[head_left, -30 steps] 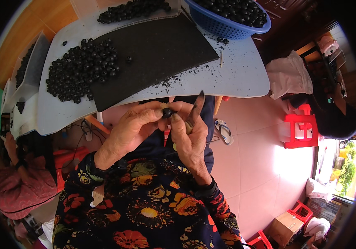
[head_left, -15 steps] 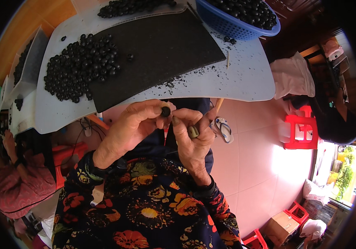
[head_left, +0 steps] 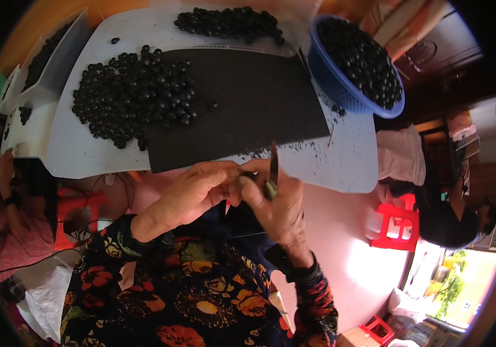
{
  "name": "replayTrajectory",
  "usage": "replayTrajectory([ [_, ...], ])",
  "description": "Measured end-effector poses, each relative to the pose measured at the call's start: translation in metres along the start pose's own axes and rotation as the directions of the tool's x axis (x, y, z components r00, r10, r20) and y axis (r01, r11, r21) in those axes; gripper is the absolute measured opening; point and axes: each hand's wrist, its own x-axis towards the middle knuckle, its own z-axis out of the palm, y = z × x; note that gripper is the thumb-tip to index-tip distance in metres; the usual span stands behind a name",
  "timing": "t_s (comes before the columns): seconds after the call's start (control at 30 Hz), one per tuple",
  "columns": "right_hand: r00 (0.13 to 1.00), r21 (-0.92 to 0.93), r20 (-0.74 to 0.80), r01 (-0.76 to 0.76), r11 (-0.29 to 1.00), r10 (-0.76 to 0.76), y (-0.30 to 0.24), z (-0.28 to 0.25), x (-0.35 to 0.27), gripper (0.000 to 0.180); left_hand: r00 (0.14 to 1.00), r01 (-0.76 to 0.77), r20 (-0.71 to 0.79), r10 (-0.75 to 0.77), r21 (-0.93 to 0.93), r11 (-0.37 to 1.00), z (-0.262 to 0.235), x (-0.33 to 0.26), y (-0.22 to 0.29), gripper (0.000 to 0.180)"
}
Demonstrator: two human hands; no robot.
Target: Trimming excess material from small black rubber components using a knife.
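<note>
My left hand point(head_left: 193, 188) is closed, its fingertips pinching a small round black bead point(head_left: 250, 174), mostly hidden by fingers. My right hand point(head_left: 280, 208) meets it there, the thumb pressed close to the bead. In my right fist sits a small knife point(head_left: 274, 165), greenish at the handle, its narrow blade pointing away from me. Both hands are just off the near edge of the light table point(head_left: 352, 168). Beyond them lies a black mat point(head_left: 254, 98), with a heap of black beads point(head_left: 135, 95) over its left side.
A blue basket point(head_left: 332, 75) full of black beads stands at the back right, and another pile point(head_left: 228, 24) lies at the far edge. Dark crumbs point(head_left: 297, 151) dot the table's near side. People sit at left and right; a red stool point(head_left: 397, 225) is on the right.
My right hand has turned, so the knife blade now shows upright above the fist. The fingers cover more of the bead. My view has shifted, with the table's far side showing more.
</note>
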Motion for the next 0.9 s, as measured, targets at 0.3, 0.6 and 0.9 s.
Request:
replayTrajectory([
  [0.3,0.938,-0.05,-0.266,0.219,0.974,-0.224,-0.039,-0.013,0.174,0.038,0.992,-0.126,-0.004,0.126,-0.144,0.982,-0.021,0.011,0.008,0.027],
  [0.6,0.963,-0.343,0.13,0.267,0.901,-0.236,0.016,0.044,0.135,0.025,0.994,-0.113,-0.029,0.11,-0.163,0.98,-0.022,0.004,0.008,0.019],
  [0.9,0.991,-0.194,0.09,0.117,0.974,-0.101,0.002,0.01,0.085,0.023,0.988,-0.144,-0.059,0.139,-0.084,0.986,-0.015,0.005,0.005,0.024],
])
